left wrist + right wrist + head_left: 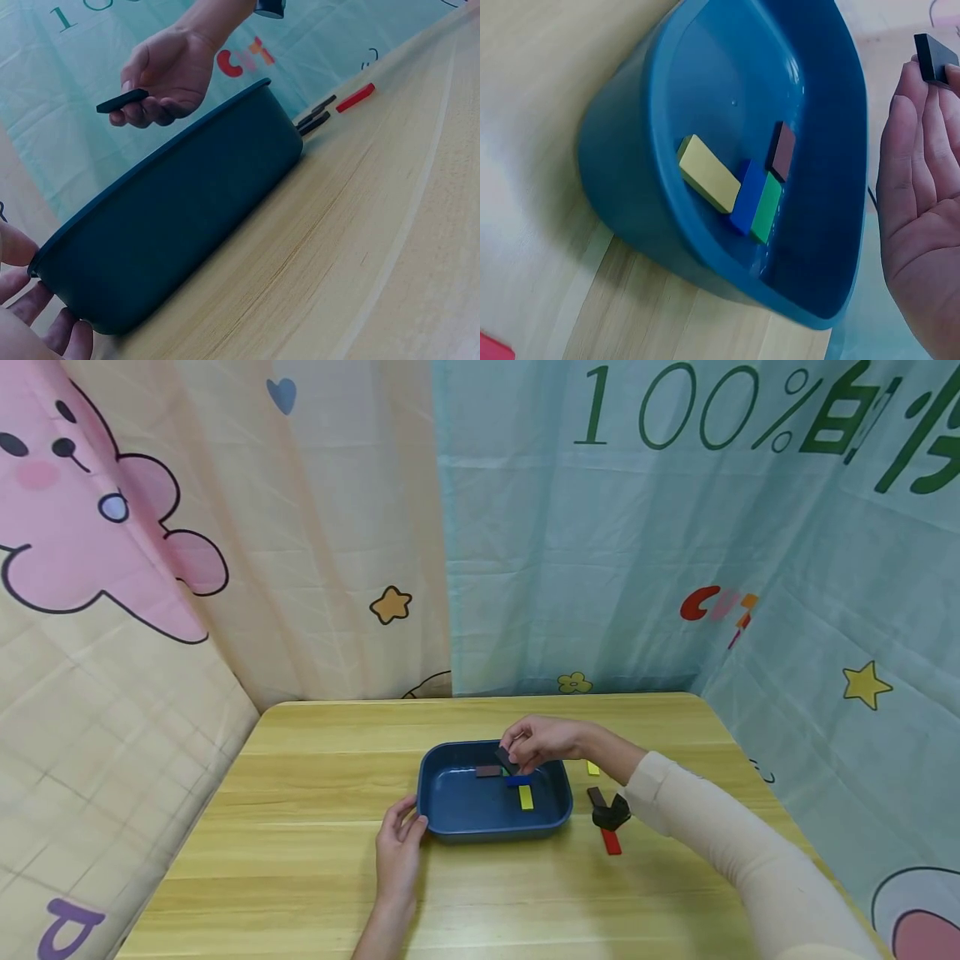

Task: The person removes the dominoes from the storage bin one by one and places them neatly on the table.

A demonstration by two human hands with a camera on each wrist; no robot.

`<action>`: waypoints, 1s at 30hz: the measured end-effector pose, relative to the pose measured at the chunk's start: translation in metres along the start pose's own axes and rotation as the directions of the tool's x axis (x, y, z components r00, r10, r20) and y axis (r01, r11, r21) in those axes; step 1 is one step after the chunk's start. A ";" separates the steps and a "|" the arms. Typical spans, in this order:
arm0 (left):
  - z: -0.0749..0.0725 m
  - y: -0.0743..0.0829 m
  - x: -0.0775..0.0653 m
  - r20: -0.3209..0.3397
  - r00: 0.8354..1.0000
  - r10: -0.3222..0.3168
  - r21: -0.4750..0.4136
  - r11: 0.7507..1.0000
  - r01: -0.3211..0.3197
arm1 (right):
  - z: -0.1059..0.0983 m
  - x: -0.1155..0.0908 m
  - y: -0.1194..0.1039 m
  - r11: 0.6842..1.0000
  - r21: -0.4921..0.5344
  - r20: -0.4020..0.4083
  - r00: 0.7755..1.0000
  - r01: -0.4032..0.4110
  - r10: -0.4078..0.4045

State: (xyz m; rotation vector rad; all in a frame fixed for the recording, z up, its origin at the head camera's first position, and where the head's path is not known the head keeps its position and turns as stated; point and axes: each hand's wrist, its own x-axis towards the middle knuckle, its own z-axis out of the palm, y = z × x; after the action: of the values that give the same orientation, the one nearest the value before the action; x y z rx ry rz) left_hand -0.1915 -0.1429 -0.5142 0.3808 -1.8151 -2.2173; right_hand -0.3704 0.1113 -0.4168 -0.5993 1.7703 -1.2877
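My right hand [542, 740] pinches a black rectangular block [934, 60] between thumb and fingers, above the back right part of a blue plastic basin [450, 797]. Inside the basin, a yellow block [709, 174], a blue block [747, 196], a green block [766, 209] and a brown block [781, 152] lie close together on the bottom. At the basin's front left corner, my left hand [399, 847] holds the rim and outer wall, its fingertips spread below the rim in the left wrist view.
To the right of the basin on the wooden table [300, 827] lie a red block [611, 842], a dark block [596, 797] and a yellow block [592, 767]. A black wrist device [611, 812] partly covers that group. Printed curtains [570, 543] hang behind the table and along its sides.
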 end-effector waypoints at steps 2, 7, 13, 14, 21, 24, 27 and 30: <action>0.000 -0.001 0.000 0.001 1.000 0.001 0.002 1.000 -0.001 | -0.001 -0.003 0.001 1.000 0.000 -0.003 1.000 0.002 -0.002; -0.001 -0.002 0.000 0.001 1.000 0.003 0.011 1.000 -0.003 | -0.005 -0.009 0.004 1.000 -0.004 -0.017 1.000 -0.004 0.004; -0.001 -0.002 0.001 0.000 1.000 0.008 0.007 1.000 -0.008 | -0.010 -0.017 0.009 1.000 -0.003 -0.035 0.999 -0.006 0.006; -0.002 -0.002 0.002 0.000 1.000 0.011 0.007 1.000 -0.011 | -0.011 -0.018 0.009 1.000 -0.003 -0.036 0.999 -0.005 0.005; -0.001 -0.002 0.002 -0.002 1.000 0.013 0.001 1.000 -0.013 | -0.017 -0.027 0.013 1.000 -0.003 -0.057 0.998 -0.013 0.013; -0.001 -0.002 0.002 -0.002 1.000 0.010 0.003 1.000 -0.010 | -0.019 -0.031 0.016 1.000 0.004 -0.069 0.997 -0.025 0.025; -0.001 -0.002 0.002 -0.004 1.000 0.007 0.004 1.000 -0.006 | -0.023 -0.035 0.020 0.999 0.011 -0.084 0.996 -0.034 0.035; -0.001 -0.003 0.003 -0.007 1.000 0.007 0.007 1.000 -0.007 | -0.026 -0.039 0.025 0.999 0.017 -0.102 0.994 -0.040 0.042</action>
State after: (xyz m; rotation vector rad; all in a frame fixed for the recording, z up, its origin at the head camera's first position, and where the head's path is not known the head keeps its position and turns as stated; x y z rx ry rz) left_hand -0.1938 -0.1445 -0.5178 0.3826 -1.8175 -2.2025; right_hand -0.3689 0.1639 -0.4229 -0.4937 1.8450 -1.3230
